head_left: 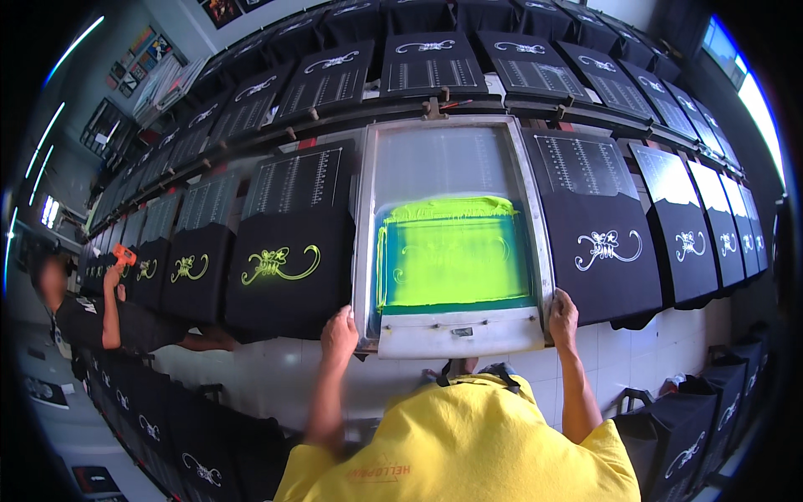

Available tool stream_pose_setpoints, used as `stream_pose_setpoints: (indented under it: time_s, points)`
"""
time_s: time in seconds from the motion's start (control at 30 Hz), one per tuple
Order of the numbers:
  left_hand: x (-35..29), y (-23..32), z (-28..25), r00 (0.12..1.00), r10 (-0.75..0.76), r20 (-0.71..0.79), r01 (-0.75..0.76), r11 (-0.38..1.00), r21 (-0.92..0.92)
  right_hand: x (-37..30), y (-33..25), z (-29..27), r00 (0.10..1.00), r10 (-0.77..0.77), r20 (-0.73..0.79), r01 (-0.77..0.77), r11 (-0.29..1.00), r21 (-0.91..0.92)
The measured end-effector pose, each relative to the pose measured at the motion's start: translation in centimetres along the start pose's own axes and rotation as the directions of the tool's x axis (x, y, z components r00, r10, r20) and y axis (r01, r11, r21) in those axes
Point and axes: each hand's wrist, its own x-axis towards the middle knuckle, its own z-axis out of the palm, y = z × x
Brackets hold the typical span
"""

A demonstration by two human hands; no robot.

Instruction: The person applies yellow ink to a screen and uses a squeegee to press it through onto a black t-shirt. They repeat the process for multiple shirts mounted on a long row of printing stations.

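Note:
A screen printing frame (361, 243) lies in front of me on the long printing table, its mesh spread with bright yellow-green ink (452, 272). A faint curling design shows through the ink. At the frame's near left corner my left hand (339, 332) is closed on the edge. My right hand (564, 318) grips the opposite side, near the right corner. Across the near end hangs a pale strip (460, 333). What lies under the frame is hidden. To its left a black shirt (288, 280) bears a yellow-green print; a black shirt (595, 268) on the right has a white one.
More black shirts on boards run along the table both ways, and another row (431, 63) stands behind a metal rail (318, 125). At far left a person (92, 314) holds an orange heat-gun-like tool (125, 254). Shirt-covered boards (682, 435) stand behind me.

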Motion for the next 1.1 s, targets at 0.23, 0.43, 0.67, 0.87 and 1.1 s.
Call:
stream_pose_setpoints:
  time_s: [0.23, 0.43, 0.67, 0.87, 1.1]
  points:
    - [0.7, -2.6, 2.7, 0.993, -0.114, 0.003, 0.109, 0.940, -0.324, 0.7, 0.0, 0.8, 0.986, 0.167, 0.000, -0.158, 0.932, 0.326]
    - [0.8, -2.9, 3.3, 0.979, -0.196, 0.053, 0.202, 0.920, -0.335, 0.6, 1.3, 1.3, 0.984, 0.178, -0.014, -0.162, 0.925, 0.344]
    - [1.0, -2.0, 1.9, 0.989, -0.117, 0.091, 0.139, 0.946, -0.294, 0.6, -0.6, 0.3, 0.996, 0.083, -0.017, -0.079, 0.984, 0.157]
    - [-1.7, 3.0, -3.1, 0.984, 0.152, -0.089, -0.164, 0.975, -0.150, -1.6, -5.0, -3.8, 0.916, -0.340, 0.212, 0.391, 0.876, -0.282]
    - [-5.0, 6.4, -5.0, 0.732, 0.565, 0.381, -0.554, 0.819, -0.150, -3.5, -8.6, -5.8, 0.481, -0.433, 0.762, 0.852, 0.437, -0.289]
